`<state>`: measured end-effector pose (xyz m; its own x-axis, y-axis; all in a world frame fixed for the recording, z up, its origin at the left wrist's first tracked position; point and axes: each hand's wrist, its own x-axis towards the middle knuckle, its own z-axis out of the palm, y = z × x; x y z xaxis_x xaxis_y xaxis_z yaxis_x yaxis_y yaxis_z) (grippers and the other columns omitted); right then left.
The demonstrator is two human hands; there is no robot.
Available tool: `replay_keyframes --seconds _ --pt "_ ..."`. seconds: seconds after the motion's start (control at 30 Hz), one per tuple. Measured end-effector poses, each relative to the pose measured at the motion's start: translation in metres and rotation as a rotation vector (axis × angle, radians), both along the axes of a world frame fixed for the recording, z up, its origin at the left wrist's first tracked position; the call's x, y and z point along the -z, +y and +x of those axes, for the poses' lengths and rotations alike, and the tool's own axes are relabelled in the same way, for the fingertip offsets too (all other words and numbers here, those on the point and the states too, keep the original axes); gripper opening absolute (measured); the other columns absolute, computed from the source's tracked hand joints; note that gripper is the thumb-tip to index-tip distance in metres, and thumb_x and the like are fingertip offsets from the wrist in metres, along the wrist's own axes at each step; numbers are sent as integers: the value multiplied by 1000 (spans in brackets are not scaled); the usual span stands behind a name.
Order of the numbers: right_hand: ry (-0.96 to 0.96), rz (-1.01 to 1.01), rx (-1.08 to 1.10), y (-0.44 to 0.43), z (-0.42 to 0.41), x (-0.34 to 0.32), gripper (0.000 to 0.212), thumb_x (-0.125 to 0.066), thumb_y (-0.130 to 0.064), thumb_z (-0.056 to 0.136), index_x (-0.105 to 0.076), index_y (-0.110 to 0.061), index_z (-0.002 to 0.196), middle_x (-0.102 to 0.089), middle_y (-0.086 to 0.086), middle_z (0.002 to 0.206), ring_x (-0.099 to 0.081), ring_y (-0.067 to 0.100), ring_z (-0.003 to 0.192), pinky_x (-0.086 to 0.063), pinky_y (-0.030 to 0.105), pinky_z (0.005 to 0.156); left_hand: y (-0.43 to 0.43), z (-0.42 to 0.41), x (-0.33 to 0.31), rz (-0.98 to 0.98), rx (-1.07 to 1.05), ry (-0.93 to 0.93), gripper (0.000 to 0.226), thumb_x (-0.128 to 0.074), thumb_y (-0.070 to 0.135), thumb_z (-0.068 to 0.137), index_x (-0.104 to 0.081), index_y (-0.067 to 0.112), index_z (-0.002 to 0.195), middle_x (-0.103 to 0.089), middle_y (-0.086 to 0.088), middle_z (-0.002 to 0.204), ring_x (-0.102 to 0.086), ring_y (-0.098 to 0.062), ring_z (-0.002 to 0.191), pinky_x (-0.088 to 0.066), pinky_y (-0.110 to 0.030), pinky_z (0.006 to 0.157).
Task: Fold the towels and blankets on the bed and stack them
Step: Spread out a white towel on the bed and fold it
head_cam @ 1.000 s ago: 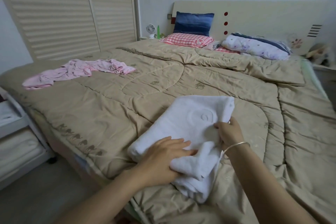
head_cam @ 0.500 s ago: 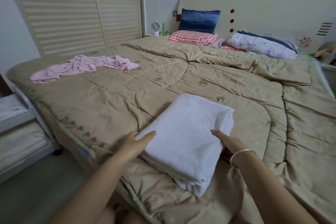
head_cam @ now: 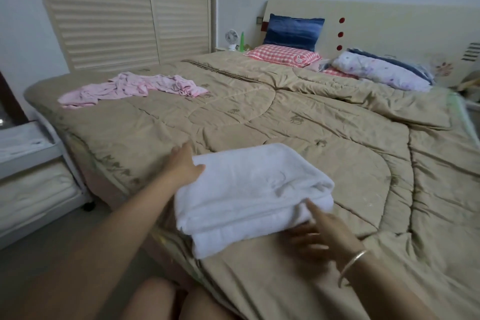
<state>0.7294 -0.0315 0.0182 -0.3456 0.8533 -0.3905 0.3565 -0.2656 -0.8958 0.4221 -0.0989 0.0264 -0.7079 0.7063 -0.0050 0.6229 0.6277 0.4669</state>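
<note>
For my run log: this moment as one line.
towel: folded on bed | left hand: touches its left side | right hand: blurred, at near corner | pink cloth: unfolded

HEAD-WORN WIDE-ANGLE VIEW: single camera, at foot edge of bed (head_cam: 337,138), faces forward and down along quilt toward headboard (head_cam: 389,23). Close under lens: both forearms enter from bottom of frame, left hand (head_cam: 183,166) and right hand (head_cam: 322,231) at folded white towel (head_cam: 249,189) near foot edge. Far: pillows (head_cam: 283,56) at head end, louvred wardrobe doors (head_cam: 104,15) beyond bed's left edge.
</note>
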Motion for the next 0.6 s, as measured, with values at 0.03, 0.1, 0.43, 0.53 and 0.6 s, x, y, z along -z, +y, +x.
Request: replay_keyframes --seconds 0.03,0.1,0.43,0.53,0.6 --pt "-166 216 60 4 5 -6 51 -46 -54 93 -62 -6 81 -66 11 69 -65 30 67 -56 43 61 1 11 6 -39 47 52 76 -52 46 93 -17 15 153 -22 -14 157 -21 -31 145 -21 -40 117" --pt "-426 693 195 12 4 -21 49 -40 -50 94 -53 -12 66 -58 6 62 -58 32 66 -48 40 62 6 35 14 -118 113 190 73 -36 54 96 -9 21 155 -5 -10 162 1 -28 149 0 -49 120" --pt "-950 978 -675 83 -135 17 62 -9 -60 95 -4 -35 152 -1 -7 161 6 24 148 10 55 115 -7 68 56 -275 96 246 87 -6 75 87 13 23 153 21 -8 160 26 -19 145 17 -58 111" --pt "-832 824 -661 97 -121 47 63 -9 -59 96 0 -33 153 4 -10 161 9 18 148 11 51 116 -7 70 62 -197 105 291 81 -5 71 89 11 24 154 21 -6 160 25 -17 145 22 -54 112" --pt "-712 911 -484 101 -113 51 56 -17 -48 100 -17 -27 152 -10 -4 161 -3 20 148 3 46 118 -10 71 65 87 43 252 72 -18 59 93 -5 23 155 7 -5 163 12 -18 149 11 -48 118"
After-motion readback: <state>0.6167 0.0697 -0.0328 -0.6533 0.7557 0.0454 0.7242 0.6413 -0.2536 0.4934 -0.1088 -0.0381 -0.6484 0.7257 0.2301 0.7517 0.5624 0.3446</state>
